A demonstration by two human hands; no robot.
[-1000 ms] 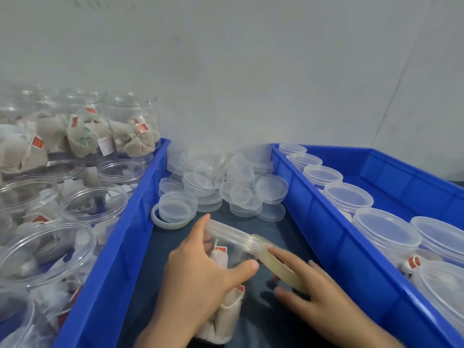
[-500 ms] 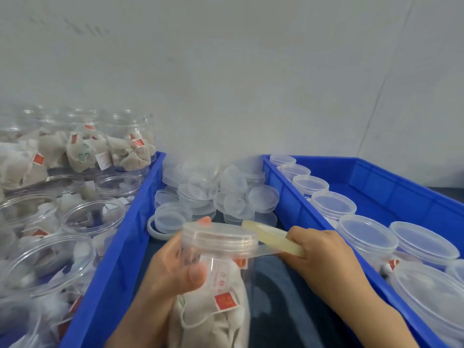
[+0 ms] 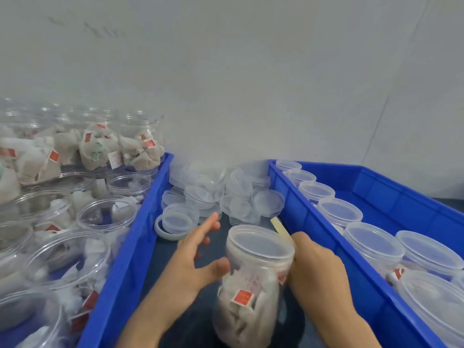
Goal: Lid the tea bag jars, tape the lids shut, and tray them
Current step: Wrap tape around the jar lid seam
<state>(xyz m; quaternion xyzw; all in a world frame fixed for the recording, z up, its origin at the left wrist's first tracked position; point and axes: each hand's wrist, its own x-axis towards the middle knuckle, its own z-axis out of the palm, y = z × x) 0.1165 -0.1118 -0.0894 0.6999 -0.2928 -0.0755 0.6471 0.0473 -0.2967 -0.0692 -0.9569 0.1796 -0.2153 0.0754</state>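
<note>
Many open jars of tea bags [image 3: 105, 217] fill the left blue tray [image 3: 140, 222], some stacked at its far side, all still without lids. Between the two trays, on the dark surface, a heap of loose clear lids [image 3: 223, 194] lies at the far end, with a white ring [image 3: 167, 233] just beside the left tray's wall. Nearer to the camera, the left hand [image 3: 198, 257] is spread open, its fingers straight and pointing to the lids; only the thumb touches the side of the lidded jar [image 3: 253, 280], so it steadies and does not grip. This jar is in the middle, slightly tilted and blurred, with tea bags and a red tag inside. The right hand [image 3: 319, 270] is curled against the jar's right side and holds a yellowish strip of tape [image 3: 280, 228] that rises behind the lid; I cannot tell if it also grips the jar itself. On the right, the right blue tray [image 3: 376, 187] holds a row of lidded jars [image 3: 340, 213] along its left wall. I judge the jar light, thin-walled and smooth, so it can slip or dent; better to hold it around the body under the lid rim, and not to squeeze hard.
</note>
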